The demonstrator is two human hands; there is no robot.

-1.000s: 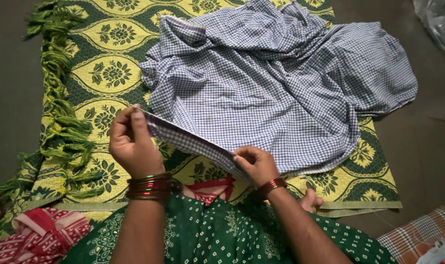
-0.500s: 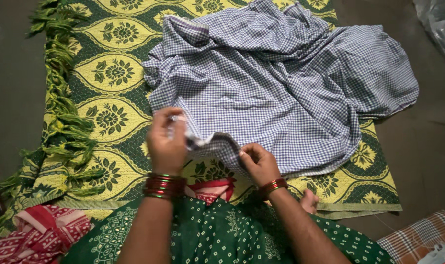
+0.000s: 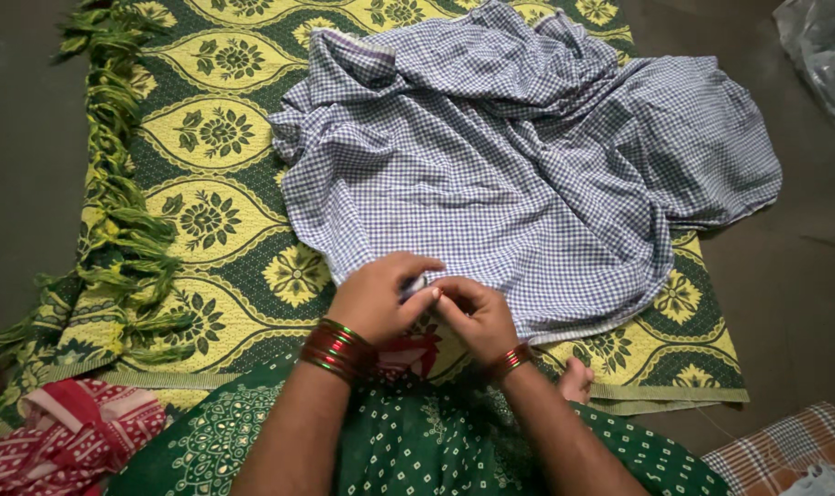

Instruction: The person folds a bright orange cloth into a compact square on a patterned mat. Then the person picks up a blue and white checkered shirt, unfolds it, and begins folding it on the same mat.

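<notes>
Head view, left hand (image 3: 373, 300) moved in beside right hand (image 3: 475, 317), both now pinching checked cloth (image 3: 527, 174) edge together

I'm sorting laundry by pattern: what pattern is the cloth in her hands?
The cloth is a small blue-and-white check, seen in the head view.

The light was dim and soft, brightest on the checked cloth (image 3: 527, 174) at centre; the floor (image 3: 22, 184) fell dark at the edges (corners slightly murky), with faint grain overall.
</notes>
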